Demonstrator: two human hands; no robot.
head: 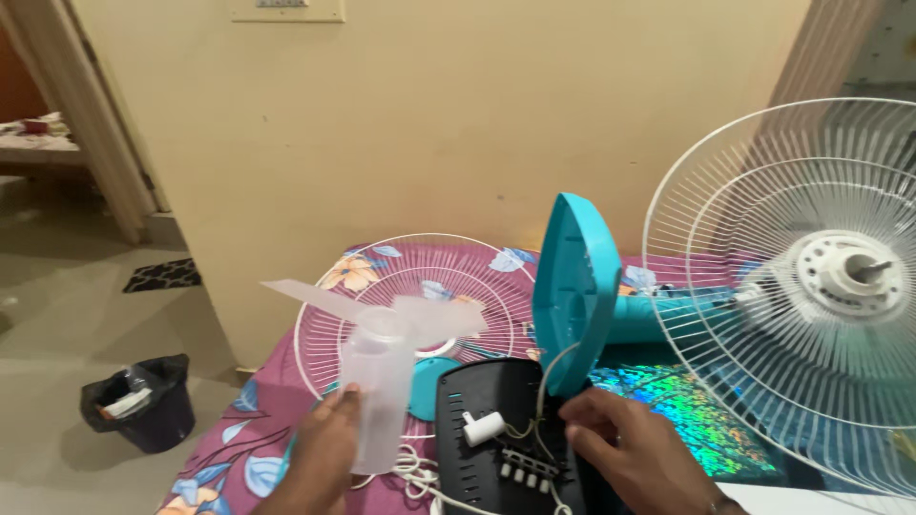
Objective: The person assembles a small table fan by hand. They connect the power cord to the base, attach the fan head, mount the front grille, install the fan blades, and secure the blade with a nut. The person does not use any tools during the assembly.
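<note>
Head view shows you mid-disassembly: your left hand [324, 448] clasps the translucent fan blade [382, 367] just left of the open black base [496, 429], your right hand [625, 448] rests loosely curled beside its wires [534, 420], which need careful freeing next

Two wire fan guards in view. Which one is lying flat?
The smaller-looking white guard on the floral cloth, behind the translucent blade held in the left hand. The other guard, at right, stands upright around the motor hub.
</note>
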